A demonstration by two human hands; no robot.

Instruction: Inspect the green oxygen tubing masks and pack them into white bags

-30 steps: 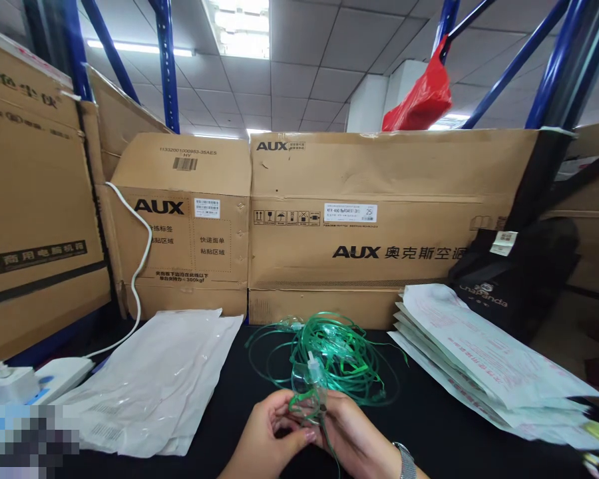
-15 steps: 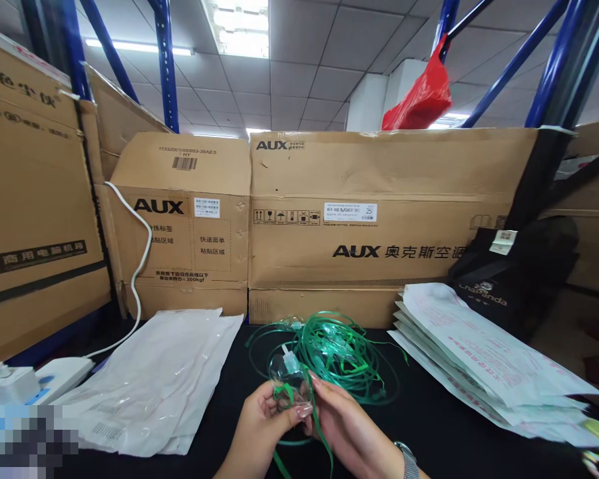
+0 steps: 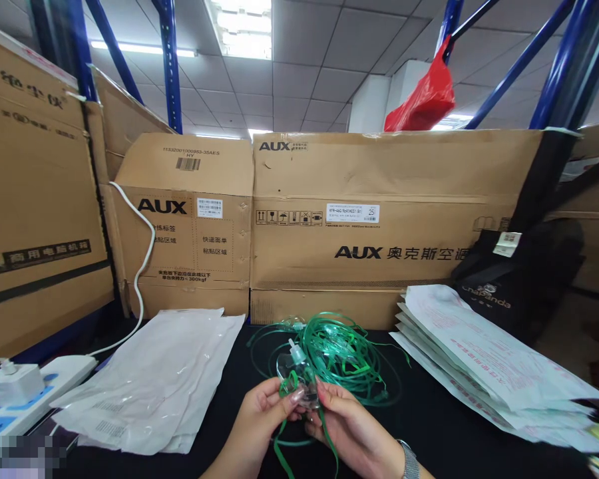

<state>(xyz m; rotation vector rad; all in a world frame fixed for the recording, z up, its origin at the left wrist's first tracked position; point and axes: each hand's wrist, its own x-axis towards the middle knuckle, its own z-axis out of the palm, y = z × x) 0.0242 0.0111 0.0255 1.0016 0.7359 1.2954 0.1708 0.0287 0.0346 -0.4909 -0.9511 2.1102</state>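
Mask (image 3: pixel 305 376) is sitting pinched between left hand (image 3: pixel 265 414) and right hand (image 3: pixel 343 418), seemingly having its green strap (image 3: pixel 278 446) adjusted, next move probably calling for steadiness.

One head-worn view — facing forward over both hands (image 3: pixel 267 416), nearby, toward cardboard boxes (image 3: pixel 404 169)

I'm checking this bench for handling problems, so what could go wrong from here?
1. The clear mask is held between the fingers of the left hand and right hand; pressing too hard might bend it.
2. The green strap hangs loose below the hands, so it could twist or catch.
3. The coiled green tubing lies in a jumble just beyond the mask and might snag it.
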